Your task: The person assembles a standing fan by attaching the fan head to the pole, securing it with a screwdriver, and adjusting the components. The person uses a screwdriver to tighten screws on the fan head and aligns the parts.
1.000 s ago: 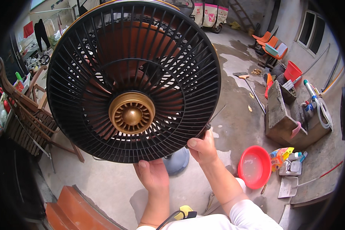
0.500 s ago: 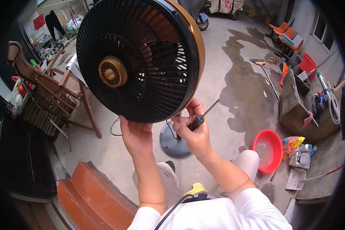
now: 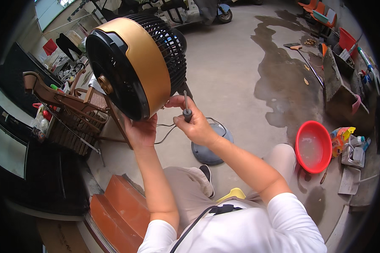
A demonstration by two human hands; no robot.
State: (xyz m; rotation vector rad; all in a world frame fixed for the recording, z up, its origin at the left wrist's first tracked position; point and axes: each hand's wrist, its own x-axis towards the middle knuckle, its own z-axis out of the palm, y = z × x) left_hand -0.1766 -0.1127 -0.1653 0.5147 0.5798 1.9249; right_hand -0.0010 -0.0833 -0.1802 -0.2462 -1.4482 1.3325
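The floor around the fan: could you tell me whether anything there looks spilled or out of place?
Yes. A dark wet patch spreads across the concrete floor behind the red basin, like spilled water. The fan's round base lies apart on the floor, separate from the fan head.

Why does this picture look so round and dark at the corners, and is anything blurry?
Head view: a fisheye lens bends straight edges and leaves a black rim; even daylight, soft shadows; the fan, left hand and right hand with its screwdriver look sharp.

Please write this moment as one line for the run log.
left hand: holds fan head from below | right hand: grips screwdriver, tip at fan rear | round base: on floor
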